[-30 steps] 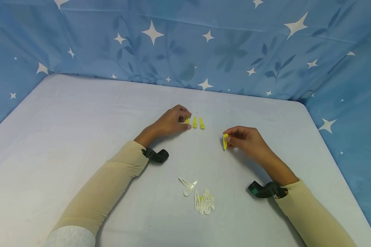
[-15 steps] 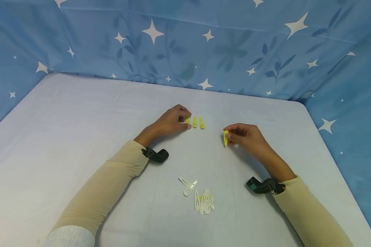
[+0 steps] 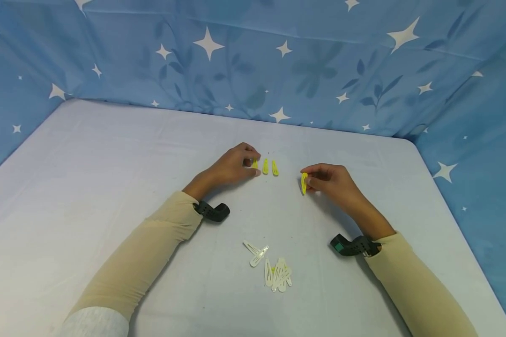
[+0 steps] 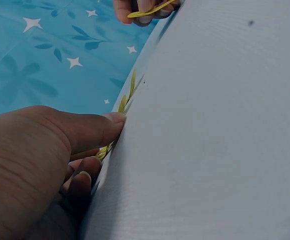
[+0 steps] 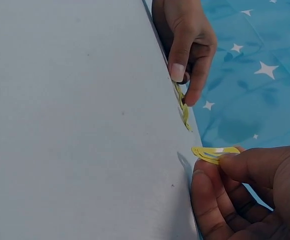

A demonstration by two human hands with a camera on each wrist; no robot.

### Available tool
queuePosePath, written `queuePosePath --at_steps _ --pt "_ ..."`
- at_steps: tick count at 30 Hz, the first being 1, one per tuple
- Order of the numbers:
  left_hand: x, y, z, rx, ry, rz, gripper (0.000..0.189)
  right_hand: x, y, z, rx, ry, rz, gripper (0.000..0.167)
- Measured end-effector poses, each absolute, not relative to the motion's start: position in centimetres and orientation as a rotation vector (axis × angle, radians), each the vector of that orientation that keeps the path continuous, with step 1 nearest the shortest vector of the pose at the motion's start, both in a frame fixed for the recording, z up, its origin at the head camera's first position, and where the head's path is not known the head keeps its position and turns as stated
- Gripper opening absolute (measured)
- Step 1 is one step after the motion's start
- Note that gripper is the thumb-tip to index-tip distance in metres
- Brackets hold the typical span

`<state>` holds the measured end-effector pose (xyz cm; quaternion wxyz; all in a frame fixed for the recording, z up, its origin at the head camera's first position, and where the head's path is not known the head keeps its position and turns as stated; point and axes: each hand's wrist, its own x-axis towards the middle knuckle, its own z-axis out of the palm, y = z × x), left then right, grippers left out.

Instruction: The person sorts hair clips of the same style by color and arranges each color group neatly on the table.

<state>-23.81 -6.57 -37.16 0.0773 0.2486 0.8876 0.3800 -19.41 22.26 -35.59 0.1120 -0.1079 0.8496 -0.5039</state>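
Pinched in the right hand [image 3: 332, 183], a yellow clip [image 3: 304, 184] sits right of the row [image 3: 275, 168] of clips, long axis roughly matching theirs in the head view, while the left hand [image 3: 234, 164], nearer, frames its left end, grip unclear
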Motion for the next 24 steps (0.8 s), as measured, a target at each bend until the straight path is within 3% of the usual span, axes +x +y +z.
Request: queuePosePath --at_steps 24 --pt "-23.8 -6.6 -37.1 0.747 2.639 1.156 0.044 -23.3 19.7 -35.8 -0.142 2.507 -1.461 0.027"
